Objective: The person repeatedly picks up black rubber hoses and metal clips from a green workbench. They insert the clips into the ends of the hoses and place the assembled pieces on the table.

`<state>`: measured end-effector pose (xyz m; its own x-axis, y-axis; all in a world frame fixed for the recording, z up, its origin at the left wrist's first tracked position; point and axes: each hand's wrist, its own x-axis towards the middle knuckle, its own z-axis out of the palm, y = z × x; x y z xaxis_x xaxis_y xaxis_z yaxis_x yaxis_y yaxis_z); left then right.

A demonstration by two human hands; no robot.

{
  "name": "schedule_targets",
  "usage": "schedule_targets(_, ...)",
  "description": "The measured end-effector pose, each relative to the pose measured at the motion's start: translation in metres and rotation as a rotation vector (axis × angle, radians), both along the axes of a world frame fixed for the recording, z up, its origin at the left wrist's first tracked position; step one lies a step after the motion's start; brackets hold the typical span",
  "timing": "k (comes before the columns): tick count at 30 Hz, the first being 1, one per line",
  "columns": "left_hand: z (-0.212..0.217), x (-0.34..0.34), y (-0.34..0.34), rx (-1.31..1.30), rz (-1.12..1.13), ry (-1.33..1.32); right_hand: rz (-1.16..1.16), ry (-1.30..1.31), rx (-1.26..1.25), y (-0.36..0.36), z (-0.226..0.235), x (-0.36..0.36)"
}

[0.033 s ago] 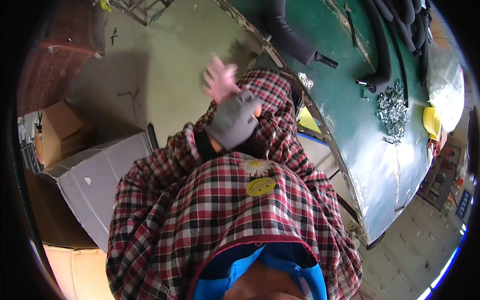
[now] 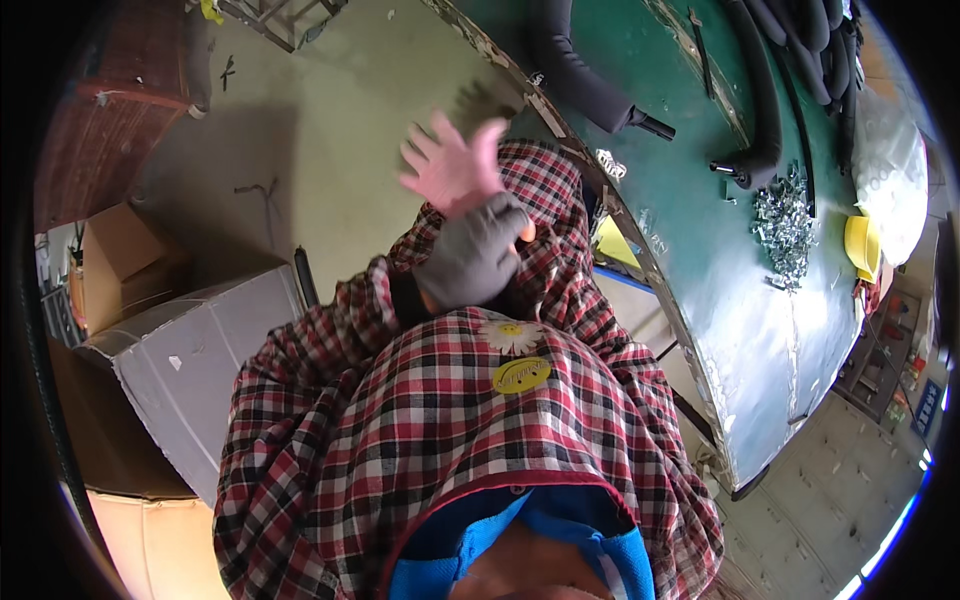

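My left hand point(image 2: 468, 252) wears a grey glove with bare fingertips showing at its edge. It is closed around my right wrist, by the checked sleeve cuff, in front of my body. Above it, my right hand point(image 2: 452, 168) reaches out with its fingers spread and nothing in them. It looks pink; whether that is skin or a thin glove I cannot tell. The wrist itself is mostly hidden under the grey glove. A red, black and white checked garment point(image 2: 430, 400) covers my arms, front and lap.
At the right stands a green table point(image 2: 690, 230) with a worn edge. On it lie black foam-covered tubes point(image 2: 590, 80), a pile of small metal pieces point(image 2: 787, 225), a yellow scoop-like container point(image 2: 861, 245) and a clear plastic bag point(image 2: 888, 180). Cardboard boxes point(image 2: 210, 360) stand left.
My right hand has shifted slightly to the right, its fingers spread wider and the thumb out. My left hand has moved slightly right and keeps hold of the wrist.
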<state>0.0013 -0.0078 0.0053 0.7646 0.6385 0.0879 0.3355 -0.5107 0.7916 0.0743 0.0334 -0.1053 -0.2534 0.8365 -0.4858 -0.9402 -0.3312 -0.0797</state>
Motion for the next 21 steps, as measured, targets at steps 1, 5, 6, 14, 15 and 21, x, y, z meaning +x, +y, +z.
schedule_targets(1, -0.002, -0.001, -0.009, -0.027, 0.033, -0.104, -0.135, 0.12, 0.059, 0.001, 0.004, 0.011)
schedule_targets(5, -0.031, -0.047, 0.063, -0.085, 0.429, 0.047, -0.292, 0.439, 0.367, 0.067, 0.056, 0.024)
schedule_targets(6, -0.036, -0.046, 0.061, -0.085, 0.39, 0.043, -0.282, 0.514, 0.378, 0.065, 0.061, 0.017)
schedule_targets(14, -0.058, -0.042, 0.059, 0.236, 0.256, 0.033, -0.413, 0.66, 0.369, 0.069, 0.053, 0.025)
schedule_targets(15, -0.059, -0.044, 0.06, 0.354, 0.244, 0.083, -0.393, 0.587, 0.383, 0.068, 0.056, 0.025)
schedule_targets(21, -0.058, -0.025, 0.052, 0.144, 0.406, -0.109, -0.292, 0.365, 0.446, 0.064, 0.082, 0.025)
